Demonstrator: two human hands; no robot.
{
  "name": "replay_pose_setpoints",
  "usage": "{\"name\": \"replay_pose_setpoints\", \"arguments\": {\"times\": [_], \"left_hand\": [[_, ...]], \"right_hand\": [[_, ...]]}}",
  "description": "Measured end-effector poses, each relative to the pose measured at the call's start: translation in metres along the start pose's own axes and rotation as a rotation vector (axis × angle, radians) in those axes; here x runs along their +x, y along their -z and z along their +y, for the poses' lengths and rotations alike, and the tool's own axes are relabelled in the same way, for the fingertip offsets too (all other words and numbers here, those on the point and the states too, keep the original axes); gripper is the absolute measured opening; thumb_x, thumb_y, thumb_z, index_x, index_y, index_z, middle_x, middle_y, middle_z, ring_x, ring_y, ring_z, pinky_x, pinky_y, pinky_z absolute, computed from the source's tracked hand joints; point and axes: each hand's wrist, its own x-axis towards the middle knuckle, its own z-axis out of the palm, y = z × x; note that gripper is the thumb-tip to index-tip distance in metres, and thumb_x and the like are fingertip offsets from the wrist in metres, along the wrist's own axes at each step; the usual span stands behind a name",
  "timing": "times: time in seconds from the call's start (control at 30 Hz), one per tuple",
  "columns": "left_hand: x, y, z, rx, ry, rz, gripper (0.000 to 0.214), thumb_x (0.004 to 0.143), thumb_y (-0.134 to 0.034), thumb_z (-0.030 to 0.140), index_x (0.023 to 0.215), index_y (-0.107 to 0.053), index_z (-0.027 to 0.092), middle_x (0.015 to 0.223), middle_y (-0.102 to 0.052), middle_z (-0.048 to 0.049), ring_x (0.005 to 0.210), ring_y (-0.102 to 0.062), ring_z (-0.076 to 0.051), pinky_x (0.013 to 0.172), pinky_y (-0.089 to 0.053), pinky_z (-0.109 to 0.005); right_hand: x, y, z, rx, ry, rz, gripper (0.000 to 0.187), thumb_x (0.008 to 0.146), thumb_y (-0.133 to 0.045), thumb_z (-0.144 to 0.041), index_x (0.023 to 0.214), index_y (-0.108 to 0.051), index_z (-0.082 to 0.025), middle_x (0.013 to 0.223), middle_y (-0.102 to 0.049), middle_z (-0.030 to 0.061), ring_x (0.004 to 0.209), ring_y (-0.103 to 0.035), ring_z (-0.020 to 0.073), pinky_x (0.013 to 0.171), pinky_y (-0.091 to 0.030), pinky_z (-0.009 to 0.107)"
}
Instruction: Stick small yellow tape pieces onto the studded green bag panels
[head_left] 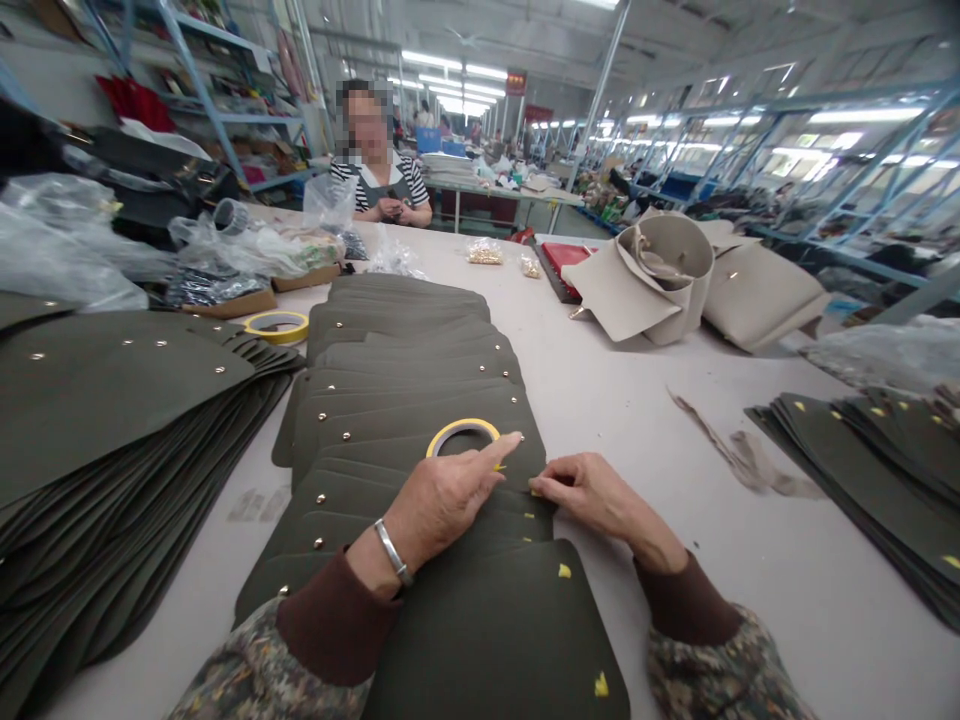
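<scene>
head view: left hand (442, 495) flat, fingers apart, on olive panels (420, 400); right hand (592, 495) seemingly pinching a panel edge.

White table (615, 400) carries beige cut panels (675, 275), one rolled, at far right. Second yellow tape roll (277, 325) lies far left, beside clear plastic bags (247, 245). Dark green stack (885, 470) at right edge. Red tray (564, 257) and small bags of brass hardware (485, 251) sit beyond. Seated co-worker in striped shirt (382, 180) at far end.

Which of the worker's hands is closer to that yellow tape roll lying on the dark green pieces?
Left. The left hand lies just below the yellow tape roll, its forefinger reaching the roll's right edge. The right hand sits further right, pinching at a panel's edge.
</scene>
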Motion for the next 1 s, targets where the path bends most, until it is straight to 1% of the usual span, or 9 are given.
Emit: {"name": "replay_pose_setpoints", "arguments": {"times": [0.07, 0.13, 0.23, 0.3, 0.43, 0.6, 0.73, 0.9, 1.0], "left_hand": [[0.0, 0.001, 0.001, 0.04, 0.026, -0.005, 0.042, 0.098, -0.041, 0.027, 0.138, -0.034, 0.017, 0.108, -0.068, -0.0067, 0.086, -0.068, -0.015, 0.075, -0.054, -0.024], [0.0, 0.0, 0.002, 0.078, 0.043, 0.003, 0.041, 0.098, -0.042, 0.029, 0.135, -0.035, 0.015, 0.104, -0.07, -0.0071, 0.079, -0.069, -0.016, 0.068, -0.054, -0.024], [-0.001, -0.001, 0.003, 0.102, 0.046, -0.013, 0.038, 0.097, -0.044, 0.029, 0.132, -0.036, 0.016, 0.106, -0.069, -0.0079, 0.079, -0.07, -0.017, 0.067, -0.054, -0.025], [-0.002, -0.002, 0.004, 0.101, 0.052, -0.029, 0.037, 0.097, -0.045, 0.029, 0.13, -0.037, 0.016, 0.106, -0.069, -0.0079, 0.081, -0.07, -0.018, 0.067, -0.053, -0.025], [-0.001, -0.001, 0.006, 0.08, 0.069, -0.047, 0.029, 0.096, -0.046, 0.026, 0.123, -0.042, 0.016, 0.093, -0.07, -0.0041, 0.079, -0.069, -0.017, 0.064, -0.052, -0.024], [-0.001, 0.002, 0.005, 0.007, 0.117, -0.101, 0.013, 0.097, -0.041, 0.02, 0.105, -0.051, 0.019, 0.087, -0.066, -0.0004, 0.077, -0.066, -0.015, 0.064, -0.048, -0.023], [-0.002, 0.002, 0.004, 0.018, 0.14, -0.049, 0.019, 0.097, -0.037, 0.02, 0.091, -0.055, 0.019, 0.078, -0.063, -0.0001, 0.071, -0.062, -0.012, 0.062, -0.045, -0.02], [-0.003, -0.002, 0.007, 0.074, 0.101, 0.072, 0.025, 0.096, -0.037, 0.019, 0.08, -0.055, 0.018, 0.068, -0.058, 0.0003, 0.061, -0.056, -0.011, 0.056, -0.041, -0.02], [-0.004, -0.003, 0.011, 0.043, 0.054, 0.132, 0.024, 0.097, -0.038, 0.019, 0.079, -0.055, 0.017, 0.067, -0.058, 0.0007, 0.06, -0.056, -0.011, 0.056, -0.041, -0.02]], "right_hand": [[0.0, -0.003, -0.005, 0.079, 0.088, 0.141, 0.017, 0.082, -0.061, -0.03, 0.085, -0.072, -0.018, 0.075, -0.072, 0.0023, 0.067, -0.063, 0.0156, 0.06, -0.047, 0.024], [0.0, -0.008, -0.013, 0.117, 0.232, 0.25, 0.019, 0.082, -0.062, -0.025, 0.098, -0.069, -0.019, 0.088, -0.072, 0.0048, 0.077, -0.065, 0.0169, 0.071, -0.051, 0.027], [0.001, -0.017, -0.022, 0.053, 0.448, 0.286, 0.018, 0.085, -0.058, -0.02, 0.101, -0.066, -0.021, 0.093, -0.069, 0.0063, 0.084, -0.064, 0.017, 0.078, -0.051, 0.029], [0.003, -0.021, -0.025, 0.002, 0.535, 0.302, 0.017, 0.087, -0.054, -0.017, 0.099, -0.066, -0.022, 0.094, -0.069, 0.0068, 0.088, -0.064, 0.0169, 0.08, -0.052, 0.03], [0.006, -0.029, -0.026, -0.08, 0.599, 0.358, 0.017, 0.088, -0.05, -0.013, 0.088, -0.065, -0.02, 0.082, -0.068, 0.0049, 0.076, -0.063, 0.0149, 0.073, -0.052, 0.027], [0.009, -0.034, -0.029, -0.194, 0.616, 0.447, 0.016, 0.086, -0.049, -0.011, 0.08, -0.061, -0.019, 0.069, -0.064, 0.0033, 0.064, -0.06, 0.0142, 0.062, -0.048, 0.025], [0.008, -0.036, -0.034, -0.178, 0.552, 0.474, 0.017, 0.083, -0.049, -0.012, 0.079, -0.064, -0.019, 0.067, -0.065, 0.0029, 0.062, -0.06, 0.0143, 0.061, -0.047, 0.025], [0.007, -0.04, -0.042, 0.191, 0.172, 0.376, 0.012, 0.08, -0.057, -0.02, 0.072, -0.066, -0.019, 0.063, -0.066, 0.0007, 0.053, -0.058, 0.0126, 0.052, -0.045, 0.023], [0.014, -0.037, -0.035, 0.383, 0.011, 0.349, 0.011, 0.076, -0.061, -0.026, 0.07, -0.065, -0.018, 0.055, -0.063, -0.0007, 0.049, -0.058, 0.0125, 0.049, -0.046, 0.023]]}}
